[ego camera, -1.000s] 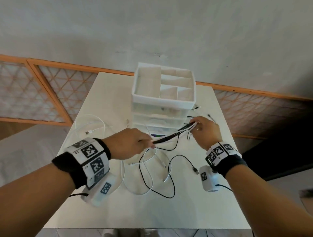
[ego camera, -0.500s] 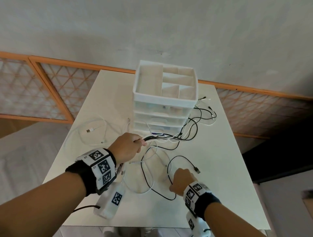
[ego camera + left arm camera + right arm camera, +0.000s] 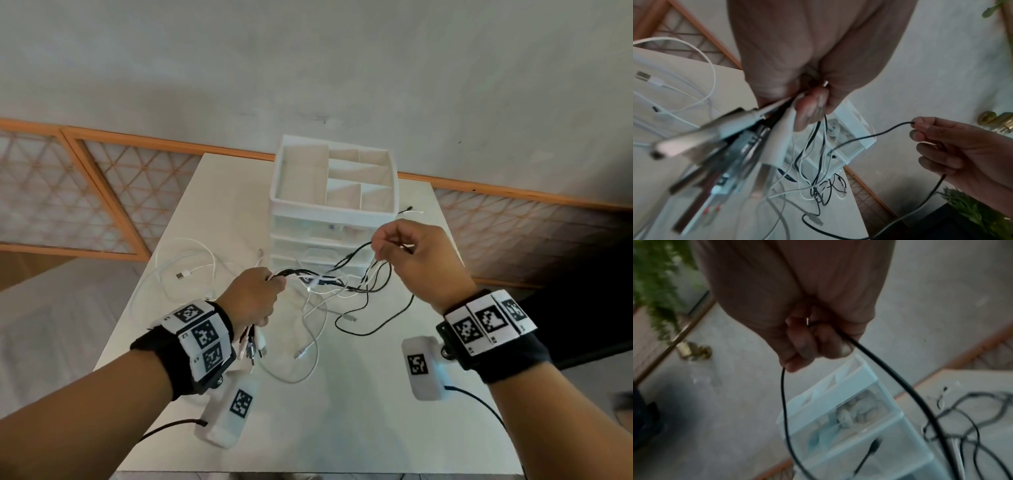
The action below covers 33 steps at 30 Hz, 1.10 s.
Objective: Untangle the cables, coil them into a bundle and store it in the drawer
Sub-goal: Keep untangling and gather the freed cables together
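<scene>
Item: cables [image 3: 329, 284], black and white, part tangled, strung above the bench [image 3: 376, 394] in front of the drawer unit [image 3: 334, 205].
Left hand [image 3: 255, 299]: clenched on the gathered bundle; plugs [image 3: 251, 346] hang below the fist.
Right hand [image 3: 416, 257]: raised, pinching one black cable [image 3: 875, 134] between thumb and fingertip.
Loose: a white cable [image 3: 185, 270] lies on the bench, left.
Handling, as judged: keep the left fist as anchor, draw the black strand gently through the knot and feed slack, since a hard pull would likely tighten it.
</scene>
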Motion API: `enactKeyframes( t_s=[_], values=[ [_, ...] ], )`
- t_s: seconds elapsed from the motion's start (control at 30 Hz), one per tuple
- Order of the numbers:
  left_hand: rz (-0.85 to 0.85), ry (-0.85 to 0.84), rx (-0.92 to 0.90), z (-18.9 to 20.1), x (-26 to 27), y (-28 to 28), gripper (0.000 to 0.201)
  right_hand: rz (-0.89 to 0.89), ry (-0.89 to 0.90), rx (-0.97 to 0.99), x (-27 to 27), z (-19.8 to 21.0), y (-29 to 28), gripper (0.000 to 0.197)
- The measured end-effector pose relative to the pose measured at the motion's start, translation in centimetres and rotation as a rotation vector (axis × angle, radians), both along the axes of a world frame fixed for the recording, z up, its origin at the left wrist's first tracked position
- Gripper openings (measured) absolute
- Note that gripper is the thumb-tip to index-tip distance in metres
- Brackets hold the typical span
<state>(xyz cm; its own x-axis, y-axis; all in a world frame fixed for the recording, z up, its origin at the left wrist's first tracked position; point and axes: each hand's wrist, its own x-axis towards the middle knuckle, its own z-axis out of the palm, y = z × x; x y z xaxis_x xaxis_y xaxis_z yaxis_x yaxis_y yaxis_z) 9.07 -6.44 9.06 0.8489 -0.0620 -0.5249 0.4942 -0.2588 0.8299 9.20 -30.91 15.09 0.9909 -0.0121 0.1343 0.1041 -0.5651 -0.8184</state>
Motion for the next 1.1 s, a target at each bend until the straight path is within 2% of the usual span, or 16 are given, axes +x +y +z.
enactKeyframes(
  t_s=[0.07, 0.17, 0.33, 0.43, 0.47, 0.6, 0.63, 0.73, 0.87, 0.97, 1.1],
  values=[
    [0.045, -0.01, -0.044, 0.3, 0.1, 0.2, 0.02, 0.018, -0.023, -0.012, 0.1, 0.4, 0.0, 0.021],
    [0.101, -0.089, -0.098, 1.2, 0.6, 0.6, 0.02, 0.149, 0.046, -0.029, -0.4, 1.5, 0.3, 0.016],
    [0.08, -0.189, -0.258, 2.8, 0.8, 0.0, 0.017, 0.24, 0.006, 0.092, -1.1, 3.7, 2.4, 0.015],
    [0.044, -0.212, -0.306, 3.3, 0.8, -0.5, 0.017, 0.144, -0.169, 0.252, -0.5, 5.0, 2.8, 0.017],
    [0.047, -0.213, -0.316, 3.3, 0.9, -0.6, 0.017, 0.113, -0.195, 0.249, 0.0, 5.2, 2.7, 0.017],
    [0.046, -0.2, -0.297, 3.1, 0.9, -0.4, 0.018, 0.22, 0.007, -0.134, 0.3, 4.3, 3.5, 0.02],
    [0.044, -0.199, -0.284, 3.0, 0.8, -0.3, 0.018, 0.207, -0.027, -0.11, 0.3, 4.2, 3.8, 0.019],
    [0.025, -0.219, -0.284, 3.1, 0.9, 0.0, 0.016, 0.155, -0.157, 0.155, 0.5, 5.4, 4.0, 0.016],
    [-0.057, -0.242, -0.404, 4.2, 0.6, -0.4, 0.014, 0.227, -0.16, 0.058, 0.7, 6.1, 5.2, 0.011],
    [-0.078, -0.203, -0.52, 4.6, 0.1, -0.8, 0.018, 0.117, -0.236, 0.069, 1.3, 5.4, 5.6, 0.011],
    [-0.116, -0.164, -0.522, 3.9, -0.2, -0.2, 0.022, -0.005, -0.294, 0.109, 2.1, 5.3, 4.8, 0.01]
  ],
)
